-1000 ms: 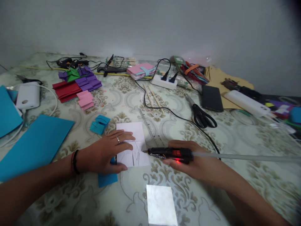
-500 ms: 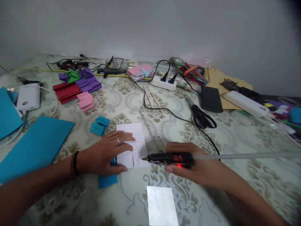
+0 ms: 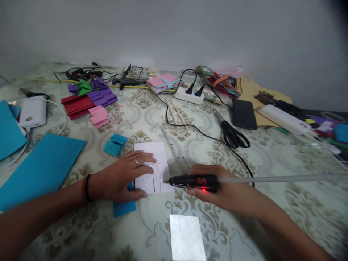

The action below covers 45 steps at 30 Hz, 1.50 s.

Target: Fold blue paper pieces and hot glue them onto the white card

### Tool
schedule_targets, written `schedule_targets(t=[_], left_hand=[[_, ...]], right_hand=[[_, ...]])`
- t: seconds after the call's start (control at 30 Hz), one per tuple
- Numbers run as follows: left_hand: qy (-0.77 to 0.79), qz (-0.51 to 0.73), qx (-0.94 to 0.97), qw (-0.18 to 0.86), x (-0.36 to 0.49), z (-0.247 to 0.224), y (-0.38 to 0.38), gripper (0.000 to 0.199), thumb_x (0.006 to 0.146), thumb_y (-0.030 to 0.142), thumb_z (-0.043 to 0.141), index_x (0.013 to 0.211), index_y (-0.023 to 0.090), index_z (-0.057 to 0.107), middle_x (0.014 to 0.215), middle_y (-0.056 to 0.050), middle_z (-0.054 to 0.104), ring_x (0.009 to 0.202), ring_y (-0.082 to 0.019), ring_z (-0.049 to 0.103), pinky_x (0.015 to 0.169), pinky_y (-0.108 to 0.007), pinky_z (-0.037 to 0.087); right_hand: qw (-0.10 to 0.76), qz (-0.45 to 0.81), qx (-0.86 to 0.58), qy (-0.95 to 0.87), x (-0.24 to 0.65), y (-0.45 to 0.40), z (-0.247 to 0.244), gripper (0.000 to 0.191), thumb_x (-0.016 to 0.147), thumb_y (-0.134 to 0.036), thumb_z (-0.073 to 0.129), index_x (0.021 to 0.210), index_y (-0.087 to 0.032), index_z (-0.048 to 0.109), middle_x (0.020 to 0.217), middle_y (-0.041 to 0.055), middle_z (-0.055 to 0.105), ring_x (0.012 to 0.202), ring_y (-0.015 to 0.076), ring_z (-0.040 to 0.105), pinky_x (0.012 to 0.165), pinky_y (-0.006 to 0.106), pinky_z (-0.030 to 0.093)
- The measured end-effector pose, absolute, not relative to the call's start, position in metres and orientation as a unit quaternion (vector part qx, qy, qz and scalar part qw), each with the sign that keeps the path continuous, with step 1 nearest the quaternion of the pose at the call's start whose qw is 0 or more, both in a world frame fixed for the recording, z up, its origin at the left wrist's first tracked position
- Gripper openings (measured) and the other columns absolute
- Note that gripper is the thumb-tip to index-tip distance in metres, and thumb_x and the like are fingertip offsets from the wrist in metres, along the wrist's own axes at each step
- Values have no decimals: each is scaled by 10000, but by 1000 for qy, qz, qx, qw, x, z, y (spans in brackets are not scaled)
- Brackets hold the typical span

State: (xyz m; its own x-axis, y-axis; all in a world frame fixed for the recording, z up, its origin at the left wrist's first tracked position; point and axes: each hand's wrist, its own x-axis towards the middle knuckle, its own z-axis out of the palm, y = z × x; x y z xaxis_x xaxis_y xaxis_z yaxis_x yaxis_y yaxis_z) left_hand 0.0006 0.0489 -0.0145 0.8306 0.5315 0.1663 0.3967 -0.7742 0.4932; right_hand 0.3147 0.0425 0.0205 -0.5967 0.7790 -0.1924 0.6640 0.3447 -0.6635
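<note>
My left hand (image 3: 127, 177) lies with fingers spread over a white folded paper (image 3: 149, 148), pressing it to the table. Thin lines show on the paper's right half. A small blue paper piece (image 3: 124, 209) pokes out under that hand. My right hand (image 3: 217, 188) is wrapped round a black glue gun (image 3: 194, 181) with a red light on and a long clear glue stick out of its back. Its nozzle points left, at the paper's right edge; whether it touches cannot be told. A blank white card (image 3: 187, 237) lies nearer me.
A clear ruler (image 3: 175, 150) lies beyond the paper. Black scissors (image 3: 235, 136), a black phone (image 3: 244, 114) and a power strip (image 3: 189, 95) are further back. Blue sheets (image 3: 46, 163) and folded papers (image 3: 77, 105) sit left. A black cord (image 3: 212, 137) crosses the table.
The glue gun and my right hand have shifted slightly left. My left hand and the paper have stayed in place.
</note>
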Motion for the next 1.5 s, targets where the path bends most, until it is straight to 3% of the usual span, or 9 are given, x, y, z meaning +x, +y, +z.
schedule_targets(t=[0.2,0.4,0.93,1.13,1.5], left_hand=[[250,152,928,231,1,-16,49,455,824,367,760,1212,178,616,1466,-201,574,1419,-370,489,1214,-573,355],[249,147,932,220,1,-17,49,459,824,370,761,1209,169,613,1466,-213,572,1420,-375,489,1210,-576,360],[249,151,929,227,1,-17,49,462,830,391,758,1212,174,614,1461,-213,577,1411,-379,497,1207,-582,359],[250,154,927,233,1,-15,49,450,828,364,755,1216,181,618,1465,-206,578,1413,-375,496,1208,-581,361],[251,147,930,226,1,-17,49,465,820,384,771,1205,164,628,1463,-211,575,1419,-377,489,1218,-568,354]], right_hand=[[105,361,-457,-806,316,42,16,319,923,-504,651,815,-205,678,774,16,693,724,195,655,692,323,528],[141,356,-469,-796,318,42,14,254,899,-493,681,851,-247,724,822,25,742,745,221,690,689,339,574],[81,334,-501,-794,328,43,24,372,853,-598,671,824,-230,715,756,27,719,682,229,688,622,329,551],[72,357,-483,-796,326,42,30,326,860,-557,656,756,-249,687,708,17,702,643,221,684,601,323,551],[91,351,-479,-800,333,37,24,340,825,-591,696,830,-253,727,867,60,751,763,259,721,648,348,584]])
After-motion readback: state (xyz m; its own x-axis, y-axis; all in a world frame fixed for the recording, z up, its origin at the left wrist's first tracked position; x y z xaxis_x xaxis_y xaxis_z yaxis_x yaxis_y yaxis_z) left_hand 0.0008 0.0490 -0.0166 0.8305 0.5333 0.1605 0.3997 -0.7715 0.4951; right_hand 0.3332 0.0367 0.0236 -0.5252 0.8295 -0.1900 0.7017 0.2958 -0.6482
